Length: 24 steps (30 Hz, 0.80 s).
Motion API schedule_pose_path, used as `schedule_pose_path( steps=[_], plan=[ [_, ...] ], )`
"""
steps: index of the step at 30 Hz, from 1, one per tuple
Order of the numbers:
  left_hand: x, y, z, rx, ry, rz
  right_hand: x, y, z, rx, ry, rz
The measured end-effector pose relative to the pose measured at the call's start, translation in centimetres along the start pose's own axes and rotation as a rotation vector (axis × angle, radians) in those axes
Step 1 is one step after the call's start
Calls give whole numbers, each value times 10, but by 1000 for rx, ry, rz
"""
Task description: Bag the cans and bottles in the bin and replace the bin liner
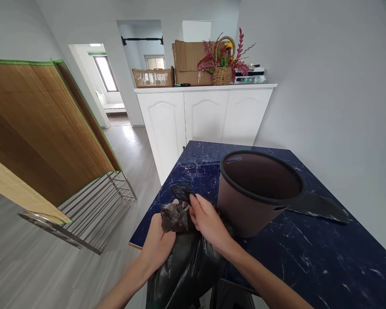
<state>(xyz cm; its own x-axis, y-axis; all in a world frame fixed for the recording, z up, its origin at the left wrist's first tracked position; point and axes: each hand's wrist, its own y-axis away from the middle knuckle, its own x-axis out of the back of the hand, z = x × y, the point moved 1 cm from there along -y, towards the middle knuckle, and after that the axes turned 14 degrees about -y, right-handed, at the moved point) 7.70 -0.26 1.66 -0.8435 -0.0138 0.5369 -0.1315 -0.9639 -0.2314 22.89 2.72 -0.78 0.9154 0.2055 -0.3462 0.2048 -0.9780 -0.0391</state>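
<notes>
A filled black garbage bag hangs in front of me at the near edge of the table. My left hand is closed around the gathered neck of the bag. With fingers pinched together, my right hand grips the bunched plastic at the top; a loose end sticks out past its fingertips. Just right of my hands stands an upright brown trash can with a dark rim, no liner showing inside it. Behind the can, to its right, a flat piece of black plastic lies on the table.
The dark blue marble-patterned table reaches the wall on the right. Beyond it, a white cabinet carries cardboard boxes and a flower basket. At left, a metal rack holds a bamboo mat.
</notes>
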Motion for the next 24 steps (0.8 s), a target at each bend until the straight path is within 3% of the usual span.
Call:
schedule_pose_path(
  steps=[2, 5, 7, 10, 12, 14, 16, 21, 24],
  plan=[
    [4, -1, 3, -4, -95, -45, 0, 4, -7, 61, 67, -79],
    [10, -4, 5, -6, -181, -82, 0, 15, -21, 127, 184, -308],
    [10, -6, 4, -3, -238, -121, -2, 21, -25, 150, 312, -363],
    [4, -7, 4, 28, -531, -169, -10, 23, -20, 176, 452, -284],
    [0, -7, 6, 52, -780, -188, -13, 20, -12, 173, 395, -184],
    [-2, -6, 8, 32, -893, -222, -12, 15, -4, 131, 279, -83],
    [-1, -4, 10, -32, -830, -269, -7, 11, 3, 59, 181, 0],
    [13, 1, 8, -115, -376, -382, 8, 9, 7, -178, -43, 83],
    [22, 0, 3, -60, -158, -470, 15, 13, -10, -191, 6, 6]
  ],
)
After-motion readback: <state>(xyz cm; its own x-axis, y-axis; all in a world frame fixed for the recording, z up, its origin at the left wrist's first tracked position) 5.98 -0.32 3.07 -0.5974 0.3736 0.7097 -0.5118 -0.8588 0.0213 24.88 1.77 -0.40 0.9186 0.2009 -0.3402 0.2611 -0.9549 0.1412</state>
